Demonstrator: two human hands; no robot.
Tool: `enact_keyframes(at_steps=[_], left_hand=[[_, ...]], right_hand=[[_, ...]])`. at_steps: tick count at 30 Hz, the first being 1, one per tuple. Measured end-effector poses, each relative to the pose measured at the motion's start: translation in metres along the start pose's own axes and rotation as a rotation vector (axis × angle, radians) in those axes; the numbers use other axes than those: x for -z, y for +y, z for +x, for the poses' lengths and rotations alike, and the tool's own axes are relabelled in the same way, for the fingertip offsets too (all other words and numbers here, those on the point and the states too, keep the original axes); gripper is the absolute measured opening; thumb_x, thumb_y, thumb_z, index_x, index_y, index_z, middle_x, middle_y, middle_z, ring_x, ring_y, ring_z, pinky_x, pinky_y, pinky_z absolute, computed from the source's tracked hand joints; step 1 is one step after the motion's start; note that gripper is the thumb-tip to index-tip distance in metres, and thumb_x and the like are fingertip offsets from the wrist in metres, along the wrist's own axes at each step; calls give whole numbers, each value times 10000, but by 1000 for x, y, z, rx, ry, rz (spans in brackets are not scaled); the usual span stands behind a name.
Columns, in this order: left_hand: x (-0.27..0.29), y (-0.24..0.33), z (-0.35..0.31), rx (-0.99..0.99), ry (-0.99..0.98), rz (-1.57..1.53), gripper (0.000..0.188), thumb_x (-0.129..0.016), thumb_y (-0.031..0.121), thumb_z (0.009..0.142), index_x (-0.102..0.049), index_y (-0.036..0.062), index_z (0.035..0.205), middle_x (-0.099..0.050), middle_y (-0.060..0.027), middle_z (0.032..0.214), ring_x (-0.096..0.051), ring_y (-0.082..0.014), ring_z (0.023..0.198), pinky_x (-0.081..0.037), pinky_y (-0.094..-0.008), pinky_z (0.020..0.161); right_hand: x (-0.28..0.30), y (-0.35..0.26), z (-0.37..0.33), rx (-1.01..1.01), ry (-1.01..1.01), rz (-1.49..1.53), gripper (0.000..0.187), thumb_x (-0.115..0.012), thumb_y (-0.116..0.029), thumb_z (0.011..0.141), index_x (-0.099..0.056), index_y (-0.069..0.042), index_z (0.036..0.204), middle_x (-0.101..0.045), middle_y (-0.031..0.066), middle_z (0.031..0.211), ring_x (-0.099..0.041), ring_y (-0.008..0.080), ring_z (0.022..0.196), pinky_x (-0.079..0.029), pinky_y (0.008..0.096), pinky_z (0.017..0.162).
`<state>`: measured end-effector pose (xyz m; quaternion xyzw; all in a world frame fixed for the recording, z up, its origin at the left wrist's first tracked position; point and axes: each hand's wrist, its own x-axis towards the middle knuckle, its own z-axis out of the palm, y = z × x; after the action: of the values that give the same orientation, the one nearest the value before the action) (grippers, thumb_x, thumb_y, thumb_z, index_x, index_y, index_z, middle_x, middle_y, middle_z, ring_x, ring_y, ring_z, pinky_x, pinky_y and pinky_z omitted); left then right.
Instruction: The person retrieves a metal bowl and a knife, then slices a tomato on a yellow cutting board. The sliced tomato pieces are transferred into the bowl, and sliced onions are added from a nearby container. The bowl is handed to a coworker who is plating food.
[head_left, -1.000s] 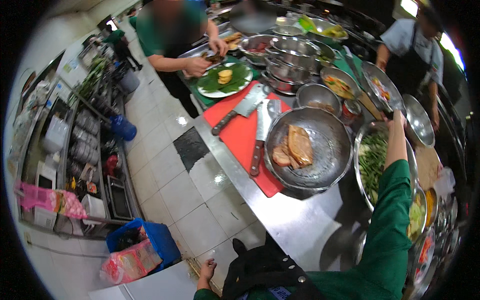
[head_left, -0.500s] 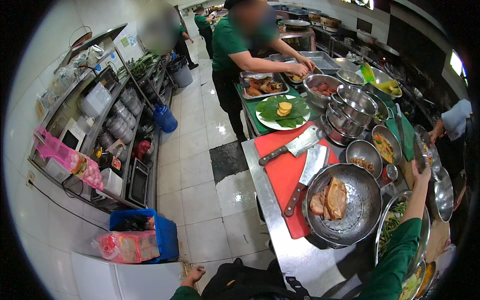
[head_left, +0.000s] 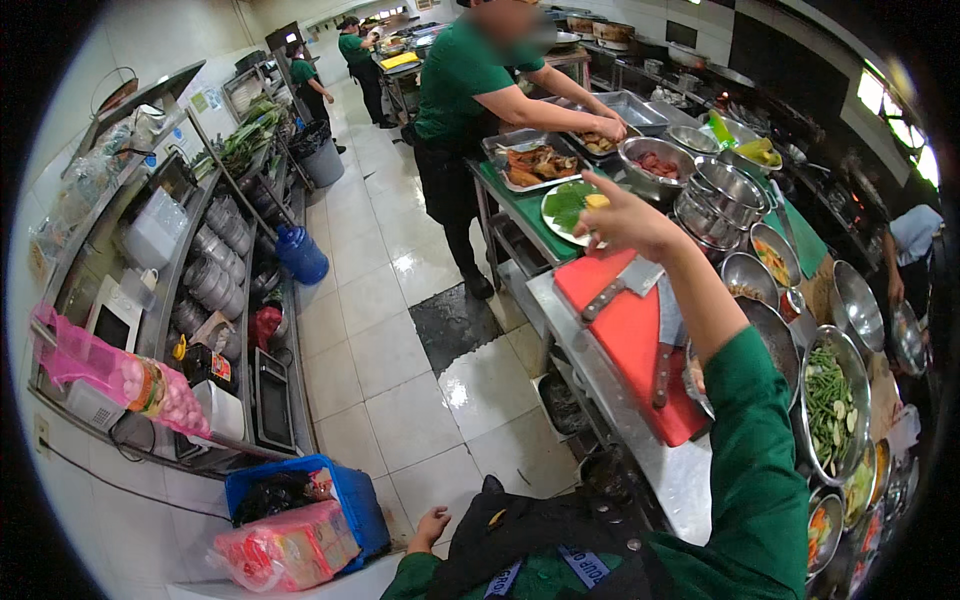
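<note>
My right hand reaches out empty, fingers apart, over the near side of a white plate lined with green leaf. A yellow food slice shows by its fingertips; whether they touch cannot be made out. Beneath the forearm lies a red cutting board with two wood-handled cleavers. A large metal pan is mostly hidden behind that arm, with only a bit of its meat showing. Low at my side, my left hand is empty, its fingers loosely apart, near a blue bin.
A person in green works across the table beside a tray of cooked meat. Stacked steel pots and a bowl of green beans crowd the right. Another person's hand is at far right. Shelving lines the left.
My right hand has left the metal bowls at the right and swung up and left to the leaf-lined plate. The view has turned; my forearm now covers the pan.
</note>
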<state>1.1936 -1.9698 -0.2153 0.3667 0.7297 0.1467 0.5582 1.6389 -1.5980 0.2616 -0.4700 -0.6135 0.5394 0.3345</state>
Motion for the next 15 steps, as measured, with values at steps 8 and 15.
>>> enact_keyframes(at_steps=[8,15], left_hand=[[121,-102,-8,350,33,-424,419,-666,214,806,-557,21,1161,-619,-109,814,-578,-200,673,-468,-340,569],[139,-85,47,278,-72,-220,383,-678,215,791,-583,29,1112,-626,-104,801,-586,-204,682,-473,-341,593]], right_hand=[[-78,-4,120,-43,136,-447,823,-601,-95,778,-147,-164,1460,-614,100,870,-591,167,547,-502,292,469],[-100,29,115,-349,-385,-242,745,-603,-335,866,-191,-158,1460,-545,160,1181,-656,226,776,-554,329,576]])
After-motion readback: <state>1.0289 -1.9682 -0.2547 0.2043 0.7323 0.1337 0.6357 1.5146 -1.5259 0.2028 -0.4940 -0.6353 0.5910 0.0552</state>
